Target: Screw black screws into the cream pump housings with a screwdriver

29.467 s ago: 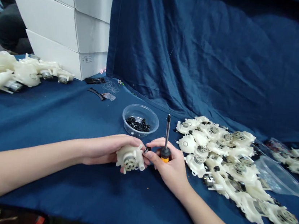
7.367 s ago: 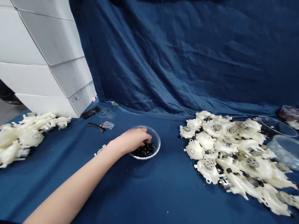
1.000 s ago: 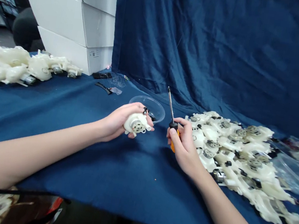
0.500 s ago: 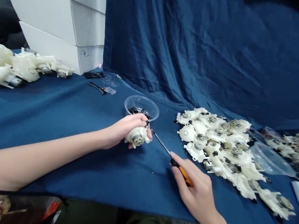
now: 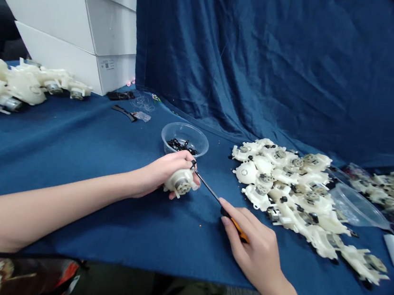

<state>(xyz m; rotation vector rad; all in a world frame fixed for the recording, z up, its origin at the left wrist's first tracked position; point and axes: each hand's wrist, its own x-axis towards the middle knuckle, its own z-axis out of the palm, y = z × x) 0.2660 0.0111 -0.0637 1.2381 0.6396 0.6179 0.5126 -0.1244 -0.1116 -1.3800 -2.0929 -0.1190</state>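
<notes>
Navy cloth covered the worktop [image 5: 74, 151], and at its far left edge lay a heap of cream plastic housings [image 5: 14, 84] below stacked white cartons [image 5: 72, 22]. Toward the back edge, past black strips [image 5: 124, 112] and a small clear bag [image 5: 142, 116], stood a clear plastic bowl [image 5: 184, 134] of black small parts [image 5: 179, 145]. Just in front of the bowl, the left hand [image 5: 163, 172] cradled a motor housing [image 5: 182, 181], its fingers [image 5: 176, 166] curled shut around the body, seemingly to steady it in the palm. The housing's motor end faced the person and tilted slightly down, its long axis running roughly toward the near edge. A small black fitting [image 5: 193, 165] sat on its upper side by the fingertips. A screwdriver [image 5: 207, 184] slanted up and left to that fitting, its tip at or just beside it, with its orange handle [image 5: 239, 229] held in the right hand [image 5: 255, 245], fingers [image 5: 242, 217] closed around it. Further right lay a larger heap of housings [image 5: 278, 191], then a clear plastic container [image 5: 355, 207] and more housings [image 5: 392, 195] at the far right corner.
</notes>
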